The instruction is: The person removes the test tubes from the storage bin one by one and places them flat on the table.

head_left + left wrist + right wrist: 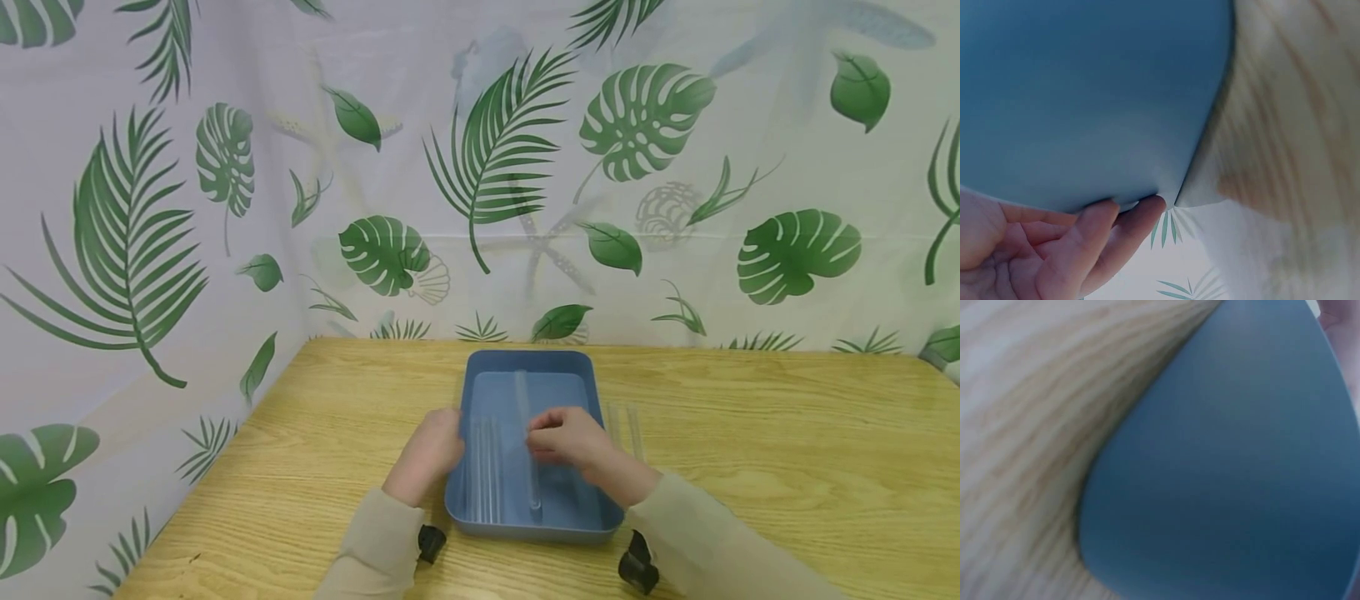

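Observation:
A blue rectangular tray [534, 532] lies on the table in the head view. At its left rim is my left hand [433, 450]; the left wrist view shows its bent fingers [1088, 240] against the tray's outer wall, the thumb's place unclear. Over the tray's right half, my right hand [570, 440] pinches a clear tube [533, 487] near its middle, and the tube runs lengthwise along the tray. Several more clear tubes [486, 479] lie side by side in the tray's left part. The right wrist view holds mostly the tray's outer wall [1210, 456].
On the wooden table [787, 442], just right of the tray, lie a few clear tubes [636, 433], partly behind my right forearm. A white leaf-patterned sheet [525, 292] hangs behind the table and along its left side.

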{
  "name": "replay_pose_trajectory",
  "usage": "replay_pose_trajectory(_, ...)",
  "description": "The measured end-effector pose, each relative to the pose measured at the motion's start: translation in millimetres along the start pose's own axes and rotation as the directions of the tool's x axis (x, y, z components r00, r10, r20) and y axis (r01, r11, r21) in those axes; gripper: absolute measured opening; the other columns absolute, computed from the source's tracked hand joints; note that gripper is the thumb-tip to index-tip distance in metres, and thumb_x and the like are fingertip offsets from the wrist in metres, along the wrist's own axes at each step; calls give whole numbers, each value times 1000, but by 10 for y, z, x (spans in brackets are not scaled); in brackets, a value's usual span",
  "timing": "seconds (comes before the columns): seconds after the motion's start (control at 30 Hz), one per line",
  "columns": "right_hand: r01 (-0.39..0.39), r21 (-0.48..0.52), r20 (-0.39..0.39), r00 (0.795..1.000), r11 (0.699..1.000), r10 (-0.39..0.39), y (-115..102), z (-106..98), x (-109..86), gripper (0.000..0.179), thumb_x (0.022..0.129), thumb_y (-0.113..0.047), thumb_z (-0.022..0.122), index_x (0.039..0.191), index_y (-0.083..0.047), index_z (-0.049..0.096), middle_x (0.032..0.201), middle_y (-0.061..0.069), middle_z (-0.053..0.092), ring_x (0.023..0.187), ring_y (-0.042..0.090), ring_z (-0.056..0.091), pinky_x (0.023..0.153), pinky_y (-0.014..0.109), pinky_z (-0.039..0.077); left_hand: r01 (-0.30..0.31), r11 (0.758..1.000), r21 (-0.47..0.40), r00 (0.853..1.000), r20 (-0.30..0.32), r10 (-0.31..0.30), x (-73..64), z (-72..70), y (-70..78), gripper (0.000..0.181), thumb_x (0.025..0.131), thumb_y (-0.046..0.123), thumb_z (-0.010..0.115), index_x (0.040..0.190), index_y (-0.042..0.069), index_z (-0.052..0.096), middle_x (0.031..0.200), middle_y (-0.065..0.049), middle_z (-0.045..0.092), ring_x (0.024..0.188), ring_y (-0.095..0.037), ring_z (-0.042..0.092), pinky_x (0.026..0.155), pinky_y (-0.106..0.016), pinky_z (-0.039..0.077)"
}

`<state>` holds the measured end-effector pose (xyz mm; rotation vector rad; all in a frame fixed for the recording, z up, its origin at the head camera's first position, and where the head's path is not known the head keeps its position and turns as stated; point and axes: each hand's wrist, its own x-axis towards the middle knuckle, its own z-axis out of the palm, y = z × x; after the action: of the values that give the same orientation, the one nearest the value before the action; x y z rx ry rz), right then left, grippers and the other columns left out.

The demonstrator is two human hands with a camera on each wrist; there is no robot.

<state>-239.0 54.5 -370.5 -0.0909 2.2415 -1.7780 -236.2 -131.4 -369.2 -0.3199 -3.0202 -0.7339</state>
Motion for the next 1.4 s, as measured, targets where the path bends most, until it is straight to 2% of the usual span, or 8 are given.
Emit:
replay_pose_trajectory(0.13,24,40,13,1000,999,-24,-13,-50,-28,17,77,1,57,92,9,54,83,11,57,72,16,58,69,33,49,-8,1000,4,1000,-8,8,4,12,-9,25,76,-13,43,94,-9,59,77,-14,57,60,-17,46,53,-28,42)
replay_pose_trajectory(0.43,10,101,41,999,995,-15,-83,-181,-83,22,79,1,58,97,11,52,84,11,57,74,15,59,73,34,48,-4,1000,24,1000,-12,4,2,1,4,26,73,-12,44,95,-10,58,78,-15,57,62,-18,47,55,-30,44)
replay_pose_trajectory(0.8,13,95,93,995,995,-22,-106,-345,-186,23,81,-1,57,99,12,50,86,9,56,79,16,58,75,33,48,-6,1000,9,1000,-16,7,-14,-9,18,24,76,-13,43,95,-9,58,77,-14,57,61,-17,47,54,-29,43)
replay_pose_trajectory(1.0,25,73,107,994,997,-33,-91,-475,-228,26,81,-3,56,101,12,49,87,8,57,81,17,59,76,33,47,6,1000,1,1000,-9,-6,-8,-2,23,27,76,-13,43,99,-11,57,83,-16,58,64,-18,47,57,-31,43)
replay_pose_trajectory(1.4,14,78,91,996,997,-21,-20,-722,-289,20,81,-2,57,96,9,50,79,3,57,74,11,58,72,28,48,-24,1000,9,999,-23,24,-26,4,17,28,75,-13,43,99,-12,57,85,-18,59,67,-18,49,60,-33,44)
